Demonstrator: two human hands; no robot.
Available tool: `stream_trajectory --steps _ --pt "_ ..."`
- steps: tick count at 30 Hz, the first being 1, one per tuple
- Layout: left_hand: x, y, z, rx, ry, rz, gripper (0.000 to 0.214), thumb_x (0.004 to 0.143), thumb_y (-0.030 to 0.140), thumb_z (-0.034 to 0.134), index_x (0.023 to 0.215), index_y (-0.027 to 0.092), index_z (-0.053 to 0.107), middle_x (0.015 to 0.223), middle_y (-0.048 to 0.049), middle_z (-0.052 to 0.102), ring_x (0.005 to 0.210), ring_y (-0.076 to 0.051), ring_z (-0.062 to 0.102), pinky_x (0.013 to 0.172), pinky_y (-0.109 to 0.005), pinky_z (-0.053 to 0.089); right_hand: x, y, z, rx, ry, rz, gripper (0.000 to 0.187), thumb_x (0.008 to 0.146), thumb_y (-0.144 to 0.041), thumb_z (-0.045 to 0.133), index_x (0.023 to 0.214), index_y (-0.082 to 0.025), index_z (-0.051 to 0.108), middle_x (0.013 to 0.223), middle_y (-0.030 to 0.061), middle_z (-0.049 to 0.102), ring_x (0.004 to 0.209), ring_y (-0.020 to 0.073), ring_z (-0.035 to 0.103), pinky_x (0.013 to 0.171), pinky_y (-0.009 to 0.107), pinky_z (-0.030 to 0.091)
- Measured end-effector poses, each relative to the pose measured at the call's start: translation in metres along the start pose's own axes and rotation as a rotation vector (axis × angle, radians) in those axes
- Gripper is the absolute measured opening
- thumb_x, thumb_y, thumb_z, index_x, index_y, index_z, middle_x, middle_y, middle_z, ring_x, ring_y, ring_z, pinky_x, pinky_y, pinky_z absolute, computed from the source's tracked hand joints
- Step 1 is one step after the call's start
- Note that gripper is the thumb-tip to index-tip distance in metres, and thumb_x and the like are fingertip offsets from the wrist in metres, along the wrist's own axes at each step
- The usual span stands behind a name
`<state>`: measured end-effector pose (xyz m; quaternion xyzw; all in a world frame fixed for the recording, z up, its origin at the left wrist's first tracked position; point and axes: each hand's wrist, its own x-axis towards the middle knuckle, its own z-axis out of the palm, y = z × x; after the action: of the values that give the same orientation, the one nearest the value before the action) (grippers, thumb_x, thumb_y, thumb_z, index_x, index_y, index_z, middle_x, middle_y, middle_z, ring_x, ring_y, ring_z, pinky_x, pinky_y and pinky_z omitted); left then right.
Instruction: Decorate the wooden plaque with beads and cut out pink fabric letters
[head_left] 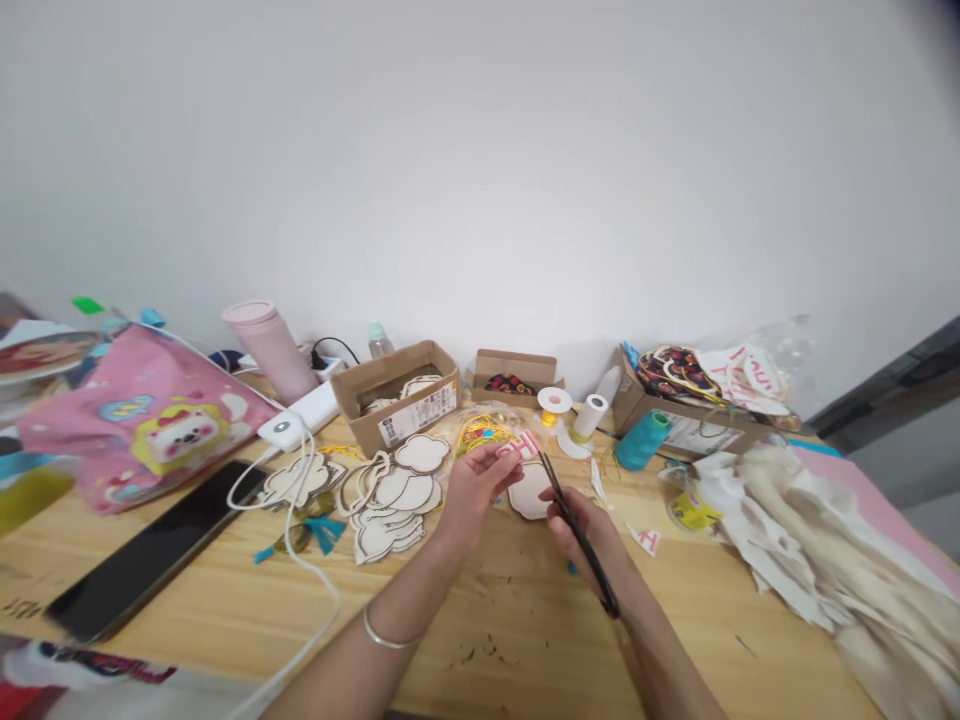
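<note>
My left hand (472,495) pinches a small white piece with pink lettering (523,444) between thumb and fingers. In my right hand (581,530) is a long black tool that looks like thread snips (574,522). Its slim tips point up and away, just right of the lettered piece. Under and between the hands lies a pale wooden cutout (529,490) with a dark edge, partly covered. To the right of my right hand rests a lettered scrap (645,540). Left of my left hand sits a pile of pale cutouts (390,525).
Cardboard boxes (420,420) line the wall. A teal thread cone (643,440), white spool (591,415) and yellow thread spool (555,405) stand behind my hands. A phone (150,550), white cable (326,590) and pink bag (150,420) lie left; crumpled cloth (802,530) lies right.
</note>
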<state>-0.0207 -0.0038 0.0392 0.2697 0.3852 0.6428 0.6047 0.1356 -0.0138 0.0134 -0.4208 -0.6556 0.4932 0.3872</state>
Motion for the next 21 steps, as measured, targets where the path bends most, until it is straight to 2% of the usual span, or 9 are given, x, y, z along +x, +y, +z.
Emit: stream_trajectory --steps 4,9,16,21 --pt "0.0 -0.002 0.001 0.041 0.032 0.012 0.019 0.059 0.026 0.074 0.072 0.014 0.066 0.062 0.0006 0.064 0.058 -0.007 0.058 0.064 -0.021 0.05 0.003 -0.01 -0.001 -0.046 -0.08 0.016 0.034 0.071 -0.05 0.05 0.08 -0.018 0.056 0.054 -0.0022 0.043 0.046 0.0098 0.035 0.042 0.022 0.027" --pt "-0.002 -0.004 0.002 0.116 0.021 0.029 0.02 0.06 0.027 0.073 0.072 0.013 0.066 0.063 0.0009 0.062 0.058 -0.007 0.056 0.065 -0.021 0.049 0.007 -0.025 0.002 -0.076 -0.076 0.079 0.037 0.071 -0.051 0.049 0.08 -0.017 0.057 0.055 -0.001 0.045 0.046 0.011 0.036 0.044 0.023 0.027" --pt "-0.005 -0.004 0.007 0.203 0.031 0.037 0.018 0.06 0.026 0.072 0.071 0.013 0.066 0.064 0.0004 0.063 0.058 -0.008 0.055 0.061 -0.02 0.047 0.007 -0.023 0.003 -0.104 -0.056 0.073 0.038 0.073 -0.051 0.047 0.084 -0.017 0.058 0.065 0.0021 0.052 0.056 0.0143 0.043 0.049 0.025 0.032" --pt "-0.008 -0.002 0.01 0.236 0.033 0.052 0.017 0.06 0.026 0.071 0.069 0.014 0.065 0.061 0.0014 0.061 0.057 -0.008 0.055 0.059 -0.02 0.045 0.008 -0.023 0.005 -0.08 -0.05 0.113 0.039 0.071 -0.053 0.047 0.084 -0.017 0.056 0.058 -0.0008 0.046 0.05 0.0122 0.038 0.047 0.024 0.029"
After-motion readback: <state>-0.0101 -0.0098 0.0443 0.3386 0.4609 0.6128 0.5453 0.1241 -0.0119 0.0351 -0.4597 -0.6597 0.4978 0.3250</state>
